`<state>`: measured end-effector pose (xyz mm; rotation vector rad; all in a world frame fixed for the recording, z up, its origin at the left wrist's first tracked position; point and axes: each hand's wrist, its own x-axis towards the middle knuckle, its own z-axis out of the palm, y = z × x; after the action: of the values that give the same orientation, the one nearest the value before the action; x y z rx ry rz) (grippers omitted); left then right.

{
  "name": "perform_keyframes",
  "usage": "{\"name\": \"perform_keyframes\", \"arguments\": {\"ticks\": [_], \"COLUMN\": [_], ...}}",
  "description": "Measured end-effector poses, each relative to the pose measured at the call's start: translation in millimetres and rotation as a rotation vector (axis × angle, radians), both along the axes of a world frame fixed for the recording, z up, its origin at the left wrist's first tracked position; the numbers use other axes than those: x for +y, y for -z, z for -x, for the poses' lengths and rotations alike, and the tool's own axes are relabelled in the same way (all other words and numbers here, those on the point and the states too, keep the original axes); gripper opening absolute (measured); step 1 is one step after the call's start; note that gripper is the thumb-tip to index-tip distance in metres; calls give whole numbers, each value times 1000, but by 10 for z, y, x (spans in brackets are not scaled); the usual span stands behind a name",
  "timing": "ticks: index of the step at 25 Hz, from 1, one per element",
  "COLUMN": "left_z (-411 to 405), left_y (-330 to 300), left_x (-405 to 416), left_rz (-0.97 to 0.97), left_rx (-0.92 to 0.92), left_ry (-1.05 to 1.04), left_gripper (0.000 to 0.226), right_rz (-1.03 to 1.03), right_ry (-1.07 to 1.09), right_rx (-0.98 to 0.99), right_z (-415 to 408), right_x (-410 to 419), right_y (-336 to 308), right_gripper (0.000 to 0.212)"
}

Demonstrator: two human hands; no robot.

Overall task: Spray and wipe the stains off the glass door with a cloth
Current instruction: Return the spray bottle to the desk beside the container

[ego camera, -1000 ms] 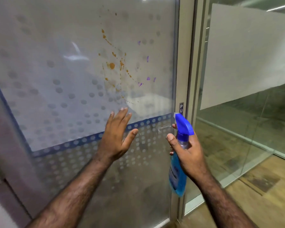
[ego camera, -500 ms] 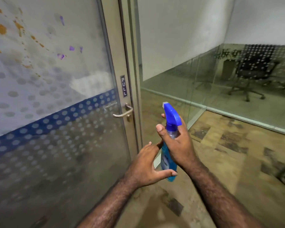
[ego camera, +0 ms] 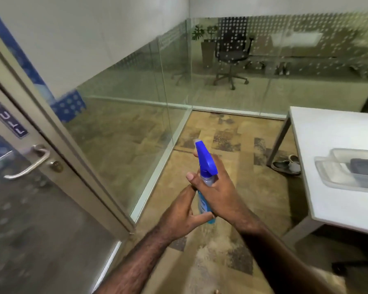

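A blue spray bottle with a blue trigger head stands upright in front of me, above the floor. My right hand is wrapped around its neck and body. My left hand touches the bottle's lower part, its thumb lying under the base. The glass door with its metal handle and a "PULL" label is at the left edge; its stains are out of view. No cloth is visible.
A white table stands at the right with a clear plastic tray holding a dark object. Shoes lie under the table. Glass partitions run ahead, with an office chair and a plant behind them.
The view has swung right, away from the stained door toward the table. My left hand left the glass and came to the bottle's base. My right hand kept hold of the bottle.
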<state>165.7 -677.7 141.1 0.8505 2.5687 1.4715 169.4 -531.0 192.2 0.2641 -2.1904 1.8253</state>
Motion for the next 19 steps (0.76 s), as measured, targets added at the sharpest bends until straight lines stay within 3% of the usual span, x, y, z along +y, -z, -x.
{"name": "perform_keyframes", "arguments": {"ticks": [9,19], "left_z": [496,717], "left_y": [362,580], "left_x": [1617,3130], "left_rz": [36,80], "left_rx": [-57,-94], "left_ry": [259,525], "left_gripper": [71,81], "right_rz": [-112,-224], "right_ry": [155,469], "right_rx": [-225,-355], "right_z": [-186,-634], "right_x": [1865,3148], "right_y": [318,357], "right_gripper": [65,39]}}
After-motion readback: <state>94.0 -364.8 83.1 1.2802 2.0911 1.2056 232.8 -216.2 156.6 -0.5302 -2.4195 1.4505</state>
